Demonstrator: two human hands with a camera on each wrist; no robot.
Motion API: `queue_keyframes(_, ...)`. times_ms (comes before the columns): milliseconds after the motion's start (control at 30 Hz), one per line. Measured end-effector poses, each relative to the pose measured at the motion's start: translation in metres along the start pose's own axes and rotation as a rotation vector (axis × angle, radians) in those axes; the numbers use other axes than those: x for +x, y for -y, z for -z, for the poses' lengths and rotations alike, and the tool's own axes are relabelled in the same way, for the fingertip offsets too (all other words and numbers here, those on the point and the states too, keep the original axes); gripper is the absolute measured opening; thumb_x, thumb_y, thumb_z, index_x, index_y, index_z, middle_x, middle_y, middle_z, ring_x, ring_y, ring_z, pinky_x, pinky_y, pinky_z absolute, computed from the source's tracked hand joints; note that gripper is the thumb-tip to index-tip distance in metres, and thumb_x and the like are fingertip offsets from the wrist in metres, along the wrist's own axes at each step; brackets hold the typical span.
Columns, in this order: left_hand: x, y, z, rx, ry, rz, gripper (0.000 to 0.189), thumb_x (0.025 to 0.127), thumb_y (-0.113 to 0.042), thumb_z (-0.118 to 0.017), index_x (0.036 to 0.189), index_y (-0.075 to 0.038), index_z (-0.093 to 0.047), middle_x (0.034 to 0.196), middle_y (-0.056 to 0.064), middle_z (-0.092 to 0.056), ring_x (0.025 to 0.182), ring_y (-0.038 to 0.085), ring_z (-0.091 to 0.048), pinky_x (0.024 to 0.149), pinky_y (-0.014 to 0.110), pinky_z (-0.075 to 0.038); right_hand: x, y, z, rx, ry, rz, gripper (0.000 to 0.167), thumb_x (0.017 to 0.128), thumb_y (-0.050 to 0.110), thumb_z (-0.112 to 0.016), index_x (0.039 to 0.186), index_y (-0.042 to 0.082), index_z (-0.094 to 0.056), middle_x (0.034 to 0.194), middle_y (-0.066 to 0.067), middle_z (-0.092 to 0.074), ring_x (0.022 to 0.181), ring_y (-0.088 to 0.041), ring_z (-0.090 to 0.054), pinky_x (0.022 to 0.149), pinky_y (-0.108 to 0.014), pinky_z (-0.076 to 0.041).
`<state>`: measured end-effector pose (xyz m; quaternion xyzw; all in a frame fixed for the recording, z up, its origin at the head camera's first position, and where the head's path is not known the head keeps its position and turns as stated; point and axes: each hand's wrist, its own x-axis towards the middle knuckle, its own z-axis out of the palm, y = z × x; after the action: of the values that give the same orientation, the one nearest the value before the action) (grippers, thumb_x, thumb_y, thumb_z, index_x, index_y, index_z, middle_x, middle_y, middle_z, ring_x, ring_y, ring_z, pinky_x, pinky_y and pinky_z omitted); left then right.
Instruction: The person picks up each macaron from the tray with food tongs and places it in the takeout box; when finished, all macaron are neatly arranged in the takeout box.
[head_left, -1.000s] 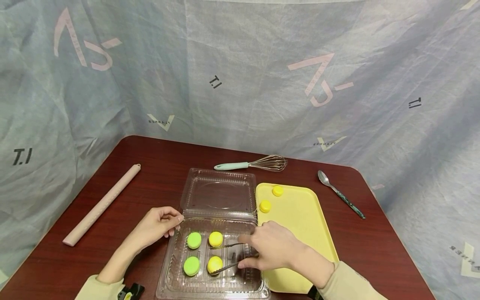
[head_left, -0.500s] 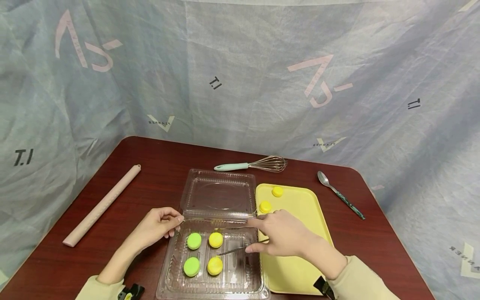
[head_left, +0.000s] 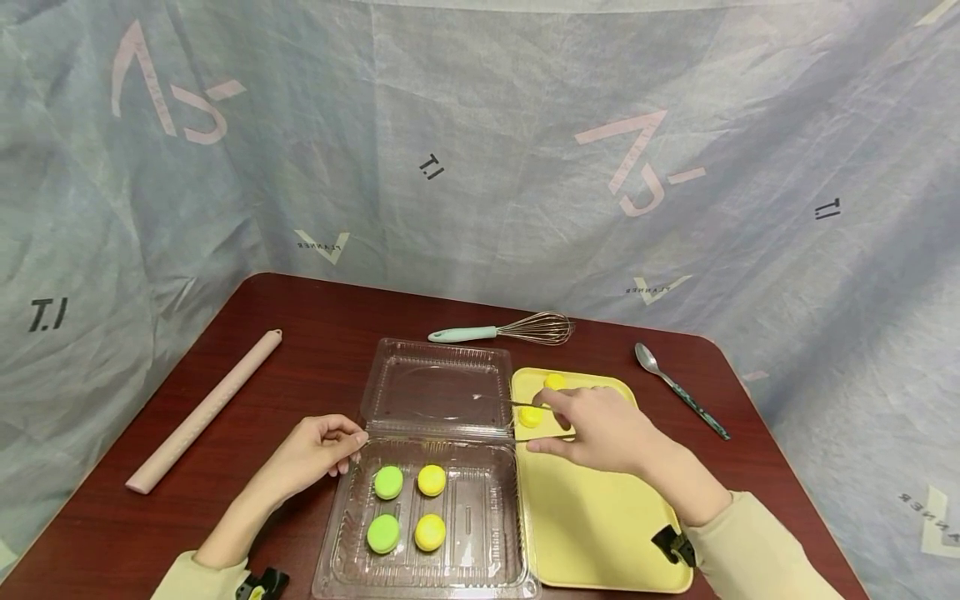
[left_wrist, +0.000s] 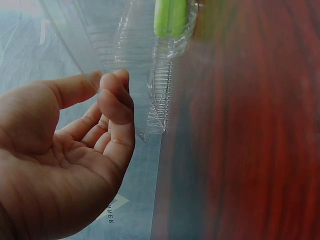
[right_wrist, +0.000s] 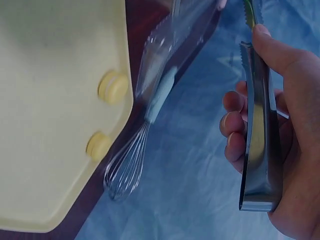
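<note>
My left hand (head_left: pixel 315 454) pinches the left rim of an open clear plastic box (head_left: pixel 483 508) near its hinge, thumb against forefinger. Two green macarons (head_left: pixel 388 482) and two yellow macarons (head_left: pixel 430 532) sit in the box's base, in two columns. Over the yellow tray (head_left: pixel 592 533), my right hand (head_left: pixel 603 425) grips metal tongs (right_wrist: pixel 262 145), whose arms are spread apart and hold nothing. Their tips point left, close to a yellow macaron (head_left: pixel 530 417) at the tray's left edge. Behind the right hand lies another yellow macaron (head_left: pixel 555 382), partly hidden by the fingers.
A whisk (head_left: pixel 498 329) with a pale blue handle lies behind the box. The pink rolling pin (head_left: pixel 206 408) rests at the table's left, and a spoon (head_left: pixel 678 387) with a dark patterned handle at the right. A grey printed cloth (head_left: pixel 480 167) hangs behind the table.
My right hand has moved the tongs from around the front yellow macaron in the box, up and right to over the tray. That macaron stays in the box. The left hand has not moved.
</note>
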<state>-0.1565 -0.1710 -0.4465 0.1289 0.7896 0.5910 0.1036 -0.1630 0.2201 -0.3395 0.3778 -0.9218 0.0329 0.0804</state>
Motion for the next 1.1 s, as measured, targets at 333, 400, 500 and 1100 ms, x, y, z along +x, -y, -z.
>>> queue_keyframes(333, -0.001, -0.001, 0.0, 0.007, 0.0, 0.0, 0.02, 0.097, -0.012, -0.065, 0.101, 0.007, -0.067, 0.073, 0.006, -0.063, 0.057, 0.014, -0.057, 0.052, 0.025, -0.049, -0.008, -0.037, 0.005, 0.061, 0.016, -0.146, 0.05, 0.087, 0.055, -0.072, 0.117, 0.016, -0.066, 0.075, 0.012, -0.058, 0.061, -0.002, -0.049, 0.055, -0.027, -0.042)
queue_keyframes(400, -0.001, -0.002, 0.0, 0.012, -0.002, 0.006, 0.02, 0.097, -0.013, -0.065, 0.1, 0.007, -0.067, 0.072, 0.006, -0.063, 0.057, 0.014, -0.057, 0.052, 0.025, -0.049, -0.011, -0.045, 0.005, 0.062, 0.012, -0.162, 0.05, 0.087, 0.054, -0.072, 0.12, 0.017, -0.066, 0.076, 0.013, -0.058, 0.062, -0.002, -0.05, 0.055, -0.026, -0.041)
queue_keyframes(500, -0.001, -0.002, 0.0, 0.017, -0.004, 0.012, 0.02, 0.097, -0.013, -0.065, 0.1, 0.007, -0.067, 0.072, 0.006, -0.063, 0.057, 0.013, -0.058, 0.052, 0.025, -0.049, -0.014, -0.056, 0.005, 0.057, 0.016, -0.194, 0.05, 0.087, 0.052, -0.073, 0.122, 0.018, -0.066, 0.079, 0.012, -0.061, 0.065, -0.004, -0.052, 0.057, -0.027, -0.042)
queue_keyframes(1100, 0.0, 0.0, 0.0, 0.023, -0.005, 0.014, 0.02, 0.098, -0.012, -0.064, 0.101, 0.007, -0.067, 0.073, 0.005, -0.063, 0.057, 0.013, -0.058, 0.052, 0.026, -0.049, -0.03, -0.107, -0.011, 0.101, 0.1, -0.434, 0.058, 0.089, 0.056, -0.069, 0.128, 0.012, -0.066, 0.115, -0.007, -0.072, 0.089, -0.021, -0.069, 0.075, -0.047, -0.052)
